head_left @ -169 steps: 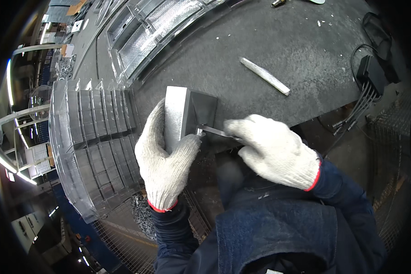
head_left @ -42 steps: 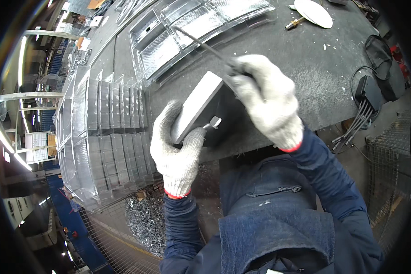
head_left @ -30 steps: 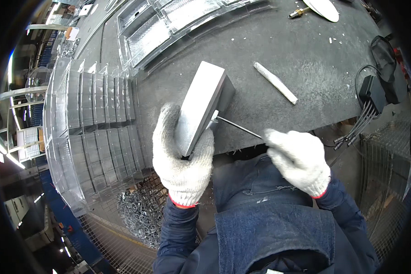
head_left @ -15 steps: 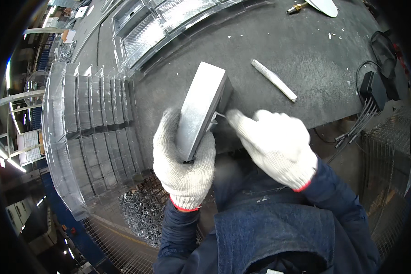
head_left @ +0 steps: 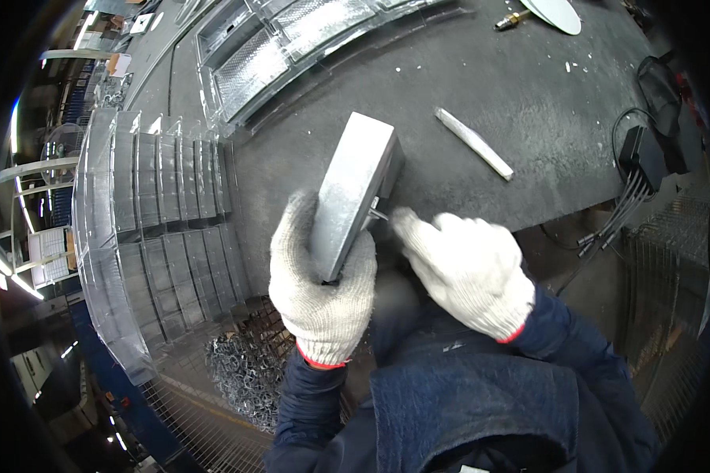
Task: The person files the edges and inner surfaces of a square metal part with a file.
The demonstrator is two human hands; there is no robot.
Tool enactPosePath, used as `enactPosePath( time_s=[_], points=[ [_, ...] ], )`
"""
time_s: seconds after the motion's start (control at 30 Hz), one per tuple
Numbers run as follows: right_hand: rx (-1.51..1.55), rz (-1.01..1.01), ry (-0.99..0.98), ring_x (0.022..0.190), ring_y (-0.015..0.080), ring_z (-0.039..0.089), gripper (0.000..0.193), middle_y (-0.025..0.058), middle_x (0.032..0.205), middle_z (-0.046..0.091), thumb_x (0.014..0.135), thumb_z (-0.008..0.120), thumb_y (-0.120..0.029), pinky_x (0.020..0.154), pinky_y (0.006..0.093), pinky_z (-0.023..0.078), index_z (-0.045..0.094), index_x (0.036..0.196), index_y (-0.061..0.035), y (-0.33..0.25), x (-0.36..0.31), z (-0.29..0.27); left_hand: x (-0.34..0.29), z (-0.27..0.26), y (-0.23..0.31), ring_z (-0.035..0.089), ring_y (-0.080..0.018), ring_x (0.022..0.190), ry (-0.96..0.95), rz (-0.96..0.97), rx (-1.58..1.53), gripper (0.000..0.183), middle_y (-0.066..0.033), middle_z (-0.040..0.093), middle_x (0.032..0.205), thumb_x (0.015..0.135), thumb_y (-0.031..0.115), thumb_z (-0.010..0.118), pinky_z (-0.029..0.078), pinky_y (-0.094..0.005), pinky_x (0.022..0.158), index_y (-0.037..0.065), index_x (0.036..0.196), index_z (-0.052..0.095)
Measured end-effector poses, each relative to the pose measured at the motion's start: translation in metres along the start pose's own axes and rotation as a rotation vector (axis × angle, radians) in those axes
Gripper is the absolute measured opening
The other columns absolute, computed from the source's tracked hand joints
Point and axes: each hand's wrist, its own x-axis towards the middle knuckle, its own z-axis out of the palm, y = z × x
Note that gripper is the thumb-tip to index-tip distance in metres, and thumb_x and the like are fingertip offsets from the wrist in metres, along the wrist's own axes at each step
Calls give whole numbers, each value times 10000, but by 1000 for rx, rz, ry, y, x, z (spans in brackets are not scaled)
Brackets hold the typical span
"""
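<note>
A grey rectangular metal block stands tilted on the dark workbench. My left hand, in a white knit glove, grips the block's near end from below. My right hand, also gloved, is closed around a thin metal tool whose tip touches the block's right side. Most of the tool is hidden inside the glove.
A grey metal rod lies on the bench to the right of the block. Clear plastic compartment trays sit at the left and more trays at the back. Metal shavings pile below the bench. A black adapter with cables hangs right.
My right hand swung the thin tool away from the block, then came back in against its right side. The block stayed gripped in my left hand, tilting slightly.
</note>
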Motion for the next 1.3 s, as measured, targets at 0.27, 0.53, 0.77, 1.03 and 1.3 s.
enactPosePath(
  time_s=[0.27,0.53,0.77,1.03,1.3],
  points=[
    [-22,24,10,654,245,729,316,54,804,654,1021,728,-233,568,389,570,744,1328,-164,-2,4,4,1,1,-3,694,-348,1378,18,-2,-36,697,-255,695,1476,904,45,886,528,-452,1206,-81,1529,605],
    [-70,2,-14,648,214,716,346,42,800,641,1015,746,-241,566,367,555,741,1354,-171,-1,1,1,-2,2,-4,665,-320,1412,18,-12,-74,717,-231,676,1505,898,0,867,497,-455,1243,-73,1553,584],
    [-56,-23,93,633,183,672,288,17,793,602,1014,762,-241,572,349,519,756,1298,-196,1,2,3,2,3,-2,664,-335,1407,10,-9,-70,716,-222,675,1512,882,-10,860,494,-454,1243,-67,1544,594],
    [436,240,8,958,329,841,247,163,1054,844,930,804,-90,863,397,666,809,1170,-36,59,-11,-75,-14,17,-16,724,-272,1264,122,-305,-499,970,-185,662,1493,836,-55,913,615,-404,1072,-16,1681,438],
    [-234,57,325,1114,351,743,332,120,1202,766,924,835,-158,955,467,606,777,1240,-77,95,37,-45,-24,22,-34,758,-264,1210,121,-346,-518,693,-159,754,1349,869,1,950,618,-398,1046,-10,1479,622]
  ],
)
